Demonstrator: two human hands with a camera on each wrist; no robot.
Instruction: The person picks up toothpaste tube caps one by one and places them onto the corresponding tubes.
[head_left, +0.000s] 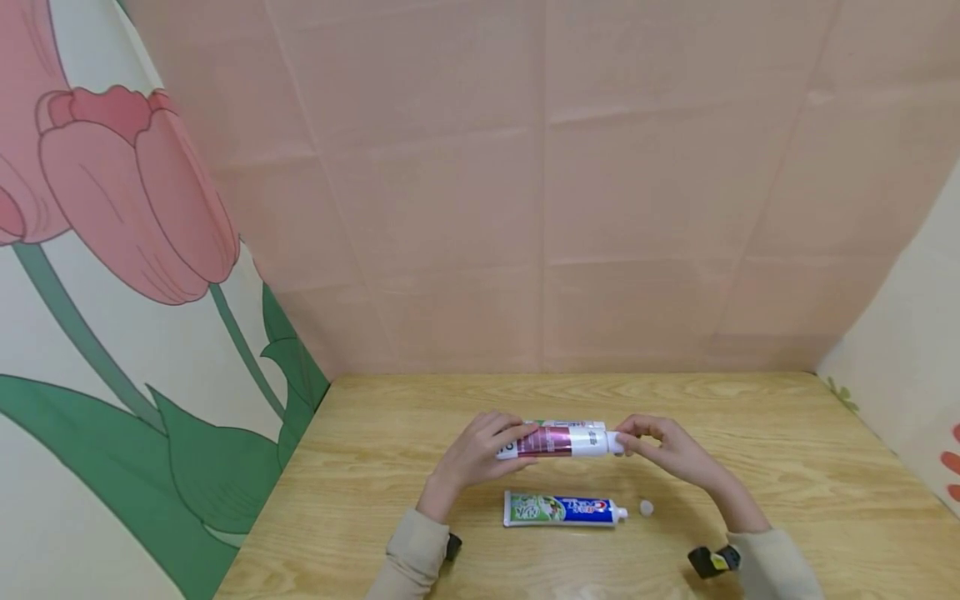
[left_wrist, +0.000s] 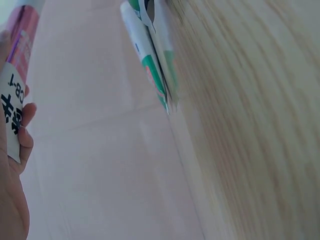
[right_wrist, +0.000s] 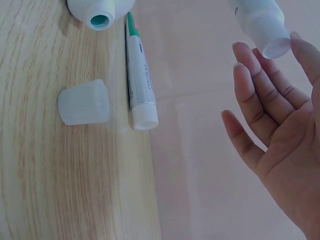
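My left hand [head_left: 474, 450] grips a pink-and-white toothpaste tube [head_left: 553, 442] around its body, lifted above the table. At the tube's right end, the thumb and fingers of my right hand [head_left: 681, 457] pinch its white cap [head_left: 616, 442], which is on the tube. Nearer me lies a green-and-blue toothpaste tube [head_left: 558, 509]; its uncapped nozzle [right_wrist: 100, 21] shows in the right wrist view. A loose, translucent white cap [head_left: 647, 507] rests just right of that nozzle. Behind the held tube lies another white-and-green tube [right_wrist: 142, 75], capped and mostly hidden in the head view.
Everything lies on a wood-grain table [head_left: 360, 467]. A pink sheet [head_left: 450, 208] hangs along its back edge, and a tulip-patterned wall [head_left: 142, 200] borders the left side. A dark wrist camera [head_left: 712, 561] sits by the right sleeve.
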